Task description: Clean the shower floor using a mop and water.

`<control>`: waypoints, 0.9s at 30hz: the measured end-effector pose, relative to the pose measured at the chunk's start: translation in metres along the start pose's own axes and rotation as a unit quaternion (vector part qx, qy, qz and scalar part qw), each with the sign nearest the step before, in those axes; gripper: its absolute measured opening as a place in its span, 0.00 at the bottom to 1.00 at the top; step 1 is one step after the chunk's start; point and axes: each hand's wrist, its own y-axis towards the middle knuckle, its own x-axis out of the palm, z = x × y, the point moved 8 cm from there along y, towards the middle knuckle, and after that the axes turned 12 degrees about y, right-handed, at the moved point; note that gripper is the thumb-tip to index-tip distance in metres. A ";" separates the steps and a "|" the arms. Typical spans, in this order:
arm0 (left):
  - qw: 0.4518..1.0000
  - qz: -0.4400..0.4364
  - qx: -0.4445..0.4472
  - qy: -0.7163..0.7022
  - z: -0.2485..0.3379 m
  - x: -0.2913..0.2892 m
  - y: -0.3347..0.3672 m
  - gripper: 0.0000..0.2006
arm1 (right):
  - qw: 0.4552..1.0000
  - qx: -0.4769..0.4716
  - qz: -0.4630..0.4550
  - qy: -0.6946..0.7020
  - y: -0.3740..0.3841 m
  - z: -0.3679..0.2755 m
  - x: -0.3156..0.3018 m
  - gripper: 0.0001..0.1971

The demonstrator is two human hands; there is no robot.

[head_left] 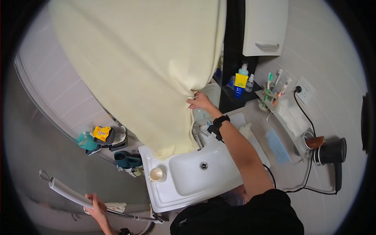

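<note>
A large cream cloth [145, 74] hangs over the wall above the sink, its lower edge reaching the back of the basin. My right hand [200, 102] is closed on the cloth's right edge, pinching it into folds above the tap [197, 136]. At the lower left, my left hand [96, 208] is wrapped round a long pole [70, 192] with a pale grey sleeve and a hanging loop at its upper end. The pole's thinner metal part slants down beside the sink, and what it ends in is hard to make out.
On the white sink [178, 201] stands a cream mug [156, 174]. A shelf at right holds bottles and a yellow-blue tube [239, 84]. Toothbrushes [268, 88], a wall rack, a black hair dryer [332, 150] and its cord line the right wall. A teal cup [87, 141] sits left.
</note>
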 end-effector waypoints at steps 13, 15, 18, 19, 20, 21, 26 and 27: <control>1.000 -0.006 0.011 0.015 -0.007 -0.027 0.008 0.11 | 0.992 -0.003 0.116 -0.053 -0.077 0.041 -0.002 0.26; 0.999 -0.024 0.019 0.017 -0.009 -0.033 0.010 0.11 | 0.989 0.004 0.127 -0.083 -0.099 0.049 0.003 0.29; 0.999 -0.038 0.022 0.011 -0.011 -0.035 0.013 0.11 | 0.977 0.003 0.126 -0.170 -0.124 0.054 0.008 0.33; 0.999 -0.044 0.020 0.012 -0.011 -0.034 0.013 0.11 | 0.967 -0.008 0.115 -0.227 -0.131 0.053 0.011 0.33; 0.999 -0.045 0.024 0.008 -0.010 -0.030 0.013 0.11 | 0.967 -0.005 0.120 -0.227 -0.134 0.057 0.009 0.33; 0.999 -0.045 0.029 0.003 -0.008 -0.028 0.013 0.11 | 0.954 -0.039 0.121 -0.271 -0.135 0.053 0.009 0.33; 0.998 -0.052 0.035 0.004 -0.009 -0.032 0.014 0.12 | 0.917 -0.102 0.114 -0.367 -0.153 0.014 0.039 0.31; 0.998 -0.053 0.046 0.005 -0.012 -0.035 0.016 0.13 | 0.933 -0.067 0.105 -0.337 -0.156 0.009 0.043 0.29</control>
